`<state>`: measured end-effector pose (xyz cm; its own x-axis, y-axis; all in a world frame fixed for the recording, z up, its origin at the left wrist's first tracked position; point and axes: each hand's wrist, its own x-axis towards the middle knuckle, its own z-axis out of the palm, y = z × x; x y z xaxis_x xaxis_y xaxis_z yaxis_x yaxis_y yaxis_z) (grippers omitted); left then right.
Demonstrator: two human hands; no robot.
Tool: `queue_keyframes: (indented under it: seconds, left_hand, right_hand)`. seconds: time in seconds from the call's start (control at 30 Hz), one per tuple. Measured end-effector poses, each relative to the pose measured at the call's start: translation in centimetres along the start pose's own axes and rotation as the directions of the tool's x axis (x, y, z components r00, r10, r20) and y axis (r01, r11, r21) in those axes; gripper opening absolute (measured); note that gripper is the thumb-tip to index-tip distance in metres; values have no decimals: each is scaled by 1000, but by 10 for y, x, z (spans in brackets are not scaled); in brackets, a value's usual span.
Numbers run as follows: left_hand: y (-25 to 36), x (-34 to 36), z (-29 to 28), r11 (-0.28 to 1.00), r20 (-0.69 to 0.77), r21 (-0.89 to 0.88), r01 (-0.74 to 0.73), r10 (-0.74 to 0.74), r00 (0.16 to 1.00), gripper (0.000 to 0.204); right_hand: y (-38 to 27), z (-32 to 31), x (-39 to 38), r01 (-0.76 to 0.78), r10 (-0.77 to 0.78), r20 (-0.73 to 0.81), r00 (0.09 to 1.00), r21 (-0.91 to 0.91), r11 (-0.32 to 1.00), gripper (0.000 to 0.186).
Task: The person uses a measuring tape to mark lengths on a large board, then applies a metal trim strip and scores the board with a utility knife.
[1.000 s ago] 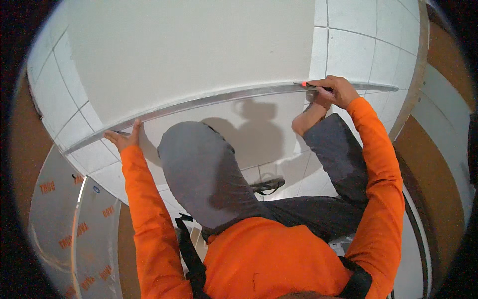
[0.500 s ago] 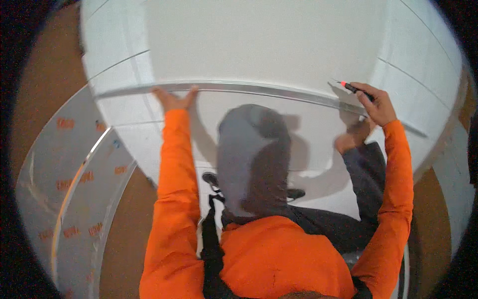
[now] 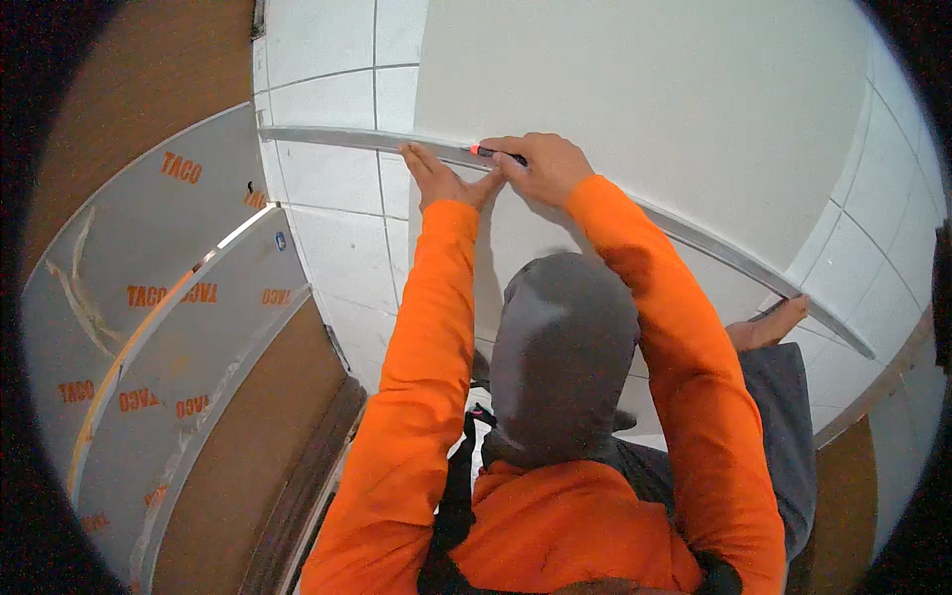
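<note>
A long silvery metal straightedge [image 3: 684, 230] lies across a large pale grey board [image 3: 635, 89] on the floor. My left hand [image 3: 446, 180] presses on the straightedge, fingers stretched and thumb spread towards my right hand. Close beside it, my right hand [image 3: 545, 164] is closed round a slim black cutting knife [image 3: 508, 156] with a red front end, held low over the straightedge and pointing left. Its fine tip is hard to make out. My bare right foot [image 3: 778, 322] rests at the straightedge towards its right end.
White floor tiles [image 3: 327, 169] border the board on both sides. Grey sheets [image 3: 149, 238] with orange print stand at the left, with a brown surface [image 3: 169, 69] behind them. My bent knee [image 3: 565, 347] in grey cloth rises between my arms.
My right hand has moved left with the knife, from the straightedge's right part to beside my left hand. The view has shifted left, showing more of the printed sheets.
</note>
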<state>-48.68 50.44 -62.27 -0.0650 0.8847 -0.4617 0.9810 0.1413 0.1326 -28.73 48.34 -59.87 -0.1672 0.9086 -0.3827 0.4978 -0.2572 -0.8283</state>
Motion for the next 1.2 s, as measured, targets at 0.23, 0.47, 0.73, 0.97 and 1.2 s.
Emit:
queue_keyframes:
  seconds: [0.23,0.47,0.73,0.97,1.2]
  left_hand:
    - [-5,4,6,987,6,155,39,-40,999,157]
    - [-18,11,20,989,34,145,-5,1,999,160]
    - [-11,6,13,997,11,73,3,-4,1000,159]
    - [-27,14,25,996,-32,66,-55,57,998,157]
    - [-38,15,28,993,-60,19,-114,115,992,159]
  right_hand:
    - [6,-10,-13,-7,7,-14,1000,-57,998,33]
    - [67,-86,-116,-178,198,89,976,-196,964,32]
    - [141,-171,-242,-293,319,96,943,-218,931,34]
    - [186,-219,-321,-395,410,56,911,-171,902,32]
    - [225,-250,-382,-455,466,-19,884,-255,853,33]
